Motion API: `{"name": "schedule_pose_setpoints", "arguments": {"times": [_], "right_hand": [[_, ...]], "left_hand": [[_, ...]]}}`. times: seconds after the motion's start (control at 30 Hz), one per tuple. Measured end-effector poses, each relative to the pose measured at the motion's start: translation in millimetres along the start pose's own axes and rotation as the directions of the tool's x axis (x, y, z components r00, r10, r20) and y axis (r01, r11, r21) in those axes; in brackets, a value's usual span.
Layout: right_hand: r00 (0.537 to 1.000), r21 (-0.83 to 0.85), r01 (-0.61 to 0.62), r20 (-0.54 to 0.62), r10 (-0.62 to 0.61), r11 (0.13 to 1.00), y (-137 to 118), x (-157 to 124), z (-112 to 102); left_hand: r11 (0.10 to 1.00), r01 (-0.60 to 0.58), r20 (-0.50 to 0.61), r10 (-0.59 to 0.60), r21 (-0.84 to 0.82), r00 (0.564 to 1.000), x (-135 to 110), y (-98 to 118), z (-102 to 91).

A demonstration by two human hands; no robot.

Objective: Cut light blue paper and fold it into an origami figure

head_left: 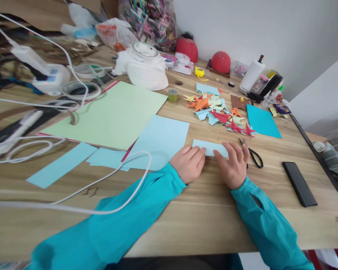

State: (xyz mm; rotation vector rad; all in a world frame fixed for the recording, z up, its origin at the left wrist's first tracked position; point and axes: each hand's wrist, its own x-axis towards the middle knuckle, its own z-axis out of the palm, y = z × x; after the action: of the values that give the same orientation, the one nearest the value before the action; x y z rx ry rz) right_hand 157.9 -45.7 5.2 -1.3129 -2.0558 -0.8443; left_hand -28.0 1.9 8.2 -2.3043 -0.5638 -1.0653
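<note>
1. In the head view, a small blue paper [208,146] lies on the worktop [202,228], a bit right of the middle of the frame.
2. The left hand [188,163] is on its left end. Its fingers are bent, but I cannot tell if they pinch the paper.
3. The right hand [233,165] touches its right end, with thumb and fingers spread apart.
4. Black scissors [258,159] lie just right of that hand.
5. Bright folded paper shapes [221,117] make a pile at the upper right.
</note>
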Motion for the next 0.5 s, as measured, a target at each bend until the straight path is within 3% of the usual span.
{"name": "schedule_pose_setpoints", "arguments": {"times": [0.13, 0.23, 0.5], "right_hand": [[0.993, 0.056, 0.093, 0.064, -0.097, 0.994, -3, 1, 2], [0.987, 0.107, 0.146, 0.051, -0.152, 0.984, -10, 0, 5], [0.98, 0.123, 0.191, 0.028, -0.196, 0.974, -6, -2, 4]], "left_hand": [[0.999, 0.031, 0.069, -0.029, -0.027, 0.997, -1, 5, 0.8], [0.998, 0.032, 0.122, -0.024, -0.06, 0.992, -2, 13, 3.6], [0.987, 0.058, 0.091, -0.044, -0.151, 0.995, -2, 11, 6.0]]}}
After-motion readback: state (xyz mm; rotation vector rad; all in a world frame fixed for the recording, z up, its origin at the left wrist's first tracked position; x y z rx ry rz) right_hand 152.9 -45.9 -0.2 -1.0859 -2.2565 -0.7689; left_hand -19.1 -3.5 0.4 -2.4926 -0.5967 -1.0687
